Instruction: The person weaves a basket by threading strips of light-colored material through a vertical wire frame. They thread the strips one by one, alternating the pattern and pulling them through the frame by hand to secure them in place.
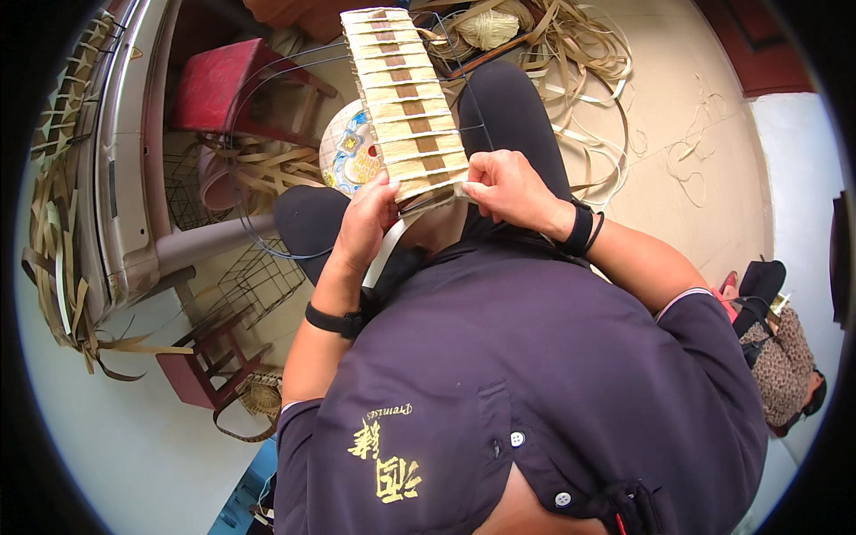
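Note:
A pale woven panel [406,98] with a brown band down its middle and light strands across it stretches away from me between my knees. My left hand [366,218] is closed on its near left corner, thumb on top. At the near right corner, my right hand [513,192] pinches the end of a white flat strip between thumb and fingers. A white strip tail [385,254] hangs from the near edge beside my left hand. Thin dark wire [477,111] runs beside and beyond the panel. The panel's underside is hidden.
Loose pale strips [580,53] and a ball of cord [490,29] lie beyond my right knee. At left stand a red stool [214,89], a metal machine frame [129,169] and wire frames [263,276]. Another person [780,357] sits at far right.

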Demonstrator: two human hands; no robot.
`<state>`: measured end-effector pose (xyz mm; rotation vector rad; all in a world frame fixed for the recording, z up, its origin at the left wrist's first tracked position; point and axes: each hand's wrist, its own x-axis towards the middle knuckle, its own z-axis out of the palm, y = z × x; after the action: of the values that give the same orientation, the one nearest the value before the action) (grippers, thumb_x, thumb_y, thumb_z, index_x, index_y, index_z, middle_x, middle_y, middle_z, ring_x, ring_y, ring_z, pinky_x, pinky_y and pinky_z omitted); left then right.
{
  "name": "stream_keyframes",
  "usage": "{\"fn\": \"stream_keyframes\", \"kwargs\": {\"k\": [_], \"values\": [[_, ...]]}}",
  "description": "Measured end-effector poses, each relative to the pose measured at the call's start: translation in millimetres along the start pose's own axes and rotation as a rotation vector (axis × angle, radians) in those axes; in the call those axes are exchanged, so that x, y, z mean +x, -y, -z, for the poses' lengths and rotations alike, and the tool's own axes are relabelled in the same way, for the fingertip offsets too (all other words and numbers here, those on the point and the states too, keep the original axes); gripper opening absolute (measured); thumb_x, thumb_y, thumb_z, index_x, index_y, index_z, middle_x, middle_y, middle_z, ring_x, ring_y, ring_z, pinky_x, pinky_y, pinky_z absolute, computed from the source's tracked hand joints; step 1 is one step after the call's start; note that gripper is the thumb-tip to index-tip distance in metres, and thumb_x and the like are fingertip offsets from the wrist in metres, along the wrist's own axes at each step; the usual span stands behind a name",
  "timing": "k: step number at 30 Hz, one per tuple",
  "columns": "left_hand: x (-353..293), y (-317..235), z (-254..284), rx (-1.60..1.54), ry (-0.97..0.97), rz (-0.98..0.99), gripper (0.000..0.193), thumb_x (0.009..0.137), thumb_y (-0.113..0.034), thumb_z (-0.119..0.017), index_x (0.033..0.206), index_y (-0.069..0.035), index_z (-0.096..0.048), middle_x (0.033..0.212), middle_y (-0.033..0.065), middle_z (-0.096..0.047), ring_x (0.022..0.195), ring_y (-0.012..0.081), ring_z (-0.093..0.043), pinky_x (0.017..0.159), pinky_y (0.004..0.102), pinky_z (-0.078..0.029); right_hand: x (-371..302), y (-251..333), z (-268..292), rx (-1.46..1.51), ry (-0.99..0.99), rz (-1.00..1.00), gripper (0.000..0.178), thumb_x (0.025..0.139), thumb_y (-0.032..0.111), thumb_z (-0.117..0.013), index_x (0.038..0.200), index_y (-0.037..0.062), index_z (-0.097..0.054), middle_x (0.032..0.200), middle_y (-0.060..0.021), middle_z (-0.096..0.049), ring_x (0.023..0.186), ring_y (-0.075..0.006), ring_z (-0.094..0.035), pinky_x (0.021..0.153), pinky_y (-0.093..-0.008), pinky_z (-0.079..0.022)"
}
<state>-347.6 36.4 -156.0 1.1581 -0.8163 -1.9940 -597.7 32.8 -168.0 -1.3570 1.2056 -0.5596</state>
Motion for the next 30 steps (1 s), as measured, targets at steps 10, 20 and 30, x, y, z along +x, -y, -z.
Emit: {"fn": "stream_keyframes", "kwargs": {"k": [10, 20, 30], "values": [[-1, 14, -18, 0.276, -0.090, -0.133, 0.052, 0.091, 0.003, -0.065, 0.141, 0.003, -0.053, 0.134, 0.0104, -0.066, 0.121, 0.0144, -0.062, 0.107, 0.0319, -0.047, -1, 2, -7, 0.073, -0.001, 0.035, 0.020, 0.092, 0.010, -0.065, 0.077, -0.0022, -0.063, 0.056, -0.0110, -0.065, 0.045, -0.0183, -0.065, 0.048, -0.0333, -0.053], [1, 22, -14, 0.089, -0.131, -0.103, 0.047, 0.096, -0.002, -0.064, 0.142, 0.004, -0.052, 0.133, 0.0121, -0.067, 0.120, 0.0179, -0.065, 0.106, 0.0335, -0.050, -9, 0, -14, 0.245, -0.043, -0.022, 0.019, 0.100, 0.010, -0.062, 0.085, -0.0003, -0.059, 0.065, -0.0075, -0.068, 0.049, -0.0115, -0.064, 0.043, -0.0248, -0.048], [-2, 22, -21, 0.143, -0.097, -0.171, 0.048, 0.095, 0.005, -0.061, 0.141, 0.005, -0.048, 0.136, 0.0134, -0.064, 0.125, 0.0185, -0.062, 0.110, 0.0333, -0.046, -12, 3, -11, 0.621, 0.009, -0.338, 0.023, 0.106, 0.020, -0.061, 0.089, 0.0038, -0.059, 0.073, -0.0093, -0.067, 0.055, -0.0137, -0.063, 0.053, -0.0267, -0.053]]}}
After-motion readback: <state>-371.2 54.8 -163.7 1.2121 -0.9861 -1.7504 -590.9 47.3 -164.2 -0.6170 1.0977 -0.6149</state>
